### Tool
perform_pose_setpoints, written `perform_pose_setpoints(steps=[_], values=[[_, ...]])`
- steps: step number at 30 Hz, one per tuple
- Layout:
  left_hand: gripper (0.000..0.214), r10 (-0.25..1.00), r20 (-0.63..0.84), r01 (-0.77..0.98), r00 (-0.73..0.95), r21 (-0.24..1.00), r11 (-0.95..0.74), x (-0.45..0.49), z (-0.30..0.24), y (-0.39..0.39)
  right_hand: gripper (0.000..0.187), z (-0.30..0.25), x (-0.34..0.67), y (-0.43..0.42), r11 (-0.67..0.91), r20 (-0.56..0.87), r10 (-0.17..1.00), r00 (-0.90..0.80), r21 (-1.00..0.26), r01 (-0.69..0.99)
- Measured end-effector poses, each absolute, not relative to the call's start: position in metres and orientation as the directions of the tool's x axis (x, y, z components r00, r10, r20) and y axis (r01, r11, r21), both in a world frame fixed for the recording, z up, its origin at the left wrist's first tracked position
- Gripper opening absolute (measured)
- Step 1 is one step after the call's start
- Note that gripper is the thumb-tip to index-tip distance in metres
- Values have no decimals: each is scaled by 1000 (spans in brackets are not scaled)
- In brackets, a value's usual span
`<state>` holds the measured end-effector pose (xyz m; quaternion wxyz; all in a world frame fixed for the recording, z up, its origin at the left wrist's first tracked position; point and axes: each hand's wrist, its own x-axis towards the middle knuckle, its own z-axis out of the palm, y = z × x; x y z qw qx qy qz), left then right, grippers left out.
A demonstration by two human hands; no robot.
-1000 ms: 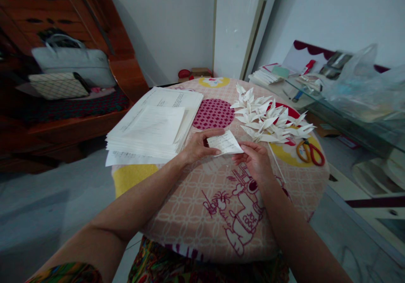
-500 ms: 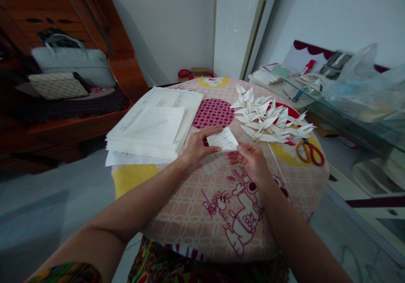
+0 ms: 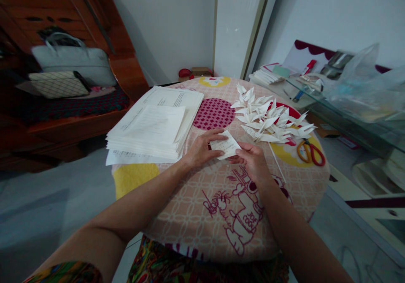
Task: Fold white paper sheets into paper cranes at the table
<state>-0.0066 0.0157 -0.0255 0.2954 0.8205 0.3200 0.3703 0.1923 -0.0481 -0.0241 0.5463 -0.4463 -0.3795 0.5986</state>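
A small folded piece of white printed paper (image 3: 226, 145) sits just above the round table's patterned cloth (image 3: 202, 198). My left hand (image 3: 202, 150) pinches its left edge between thumb and fingers. My right hand (image 3: 253, 161) grips its lower right corner, fingers curled. Behind the paper lies a heap of several folded white paper cranes (image 3: 268, 120). A thick stack of printed sheets (image 3: 155, 124) rests on the table's left side, close to my left hand.
Orange-handled scissors (image 3: 310, 152) lie at the table's right edge, with a thin white stick (image 3: 276, 161) beside my right hand. A glass shelf (image 3: 348, 105) with plastic bags stands to the right. A wooden bench (image 3: 72, 105) holding bags is on the left.
The paper has been lowered slightly towards the cloth and looks smaller, folded tighter. Both hands stay on it and have drawn closer together.
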Motion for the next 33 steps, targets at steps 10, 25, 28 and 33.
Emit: perform_pose_setpoints(steps=[10, 25, 28, 33], values=[[30, 701, 427, 357, 571, 639, -681, 5, -18, 0, 36, -37, 184, -43, -131, -144, 988, 47, -967, -218], [18, 867, 113, 249, 485, 933, -261, 17, -22, -4, 42, -31, 179, -49, -150, -162, 987, 0, -914, -376], [19, 873, 117, 249, 474, 933, -260, 18, -20, -5, 43, -32, 179, -49, -148, -152, 988, -22, -900, -411], [21, 877, 131, 258, 463, 926, -275, 20, -15, -5, 46, -35, 178, -50, -120, -100, 992, -71, -905, -407]])
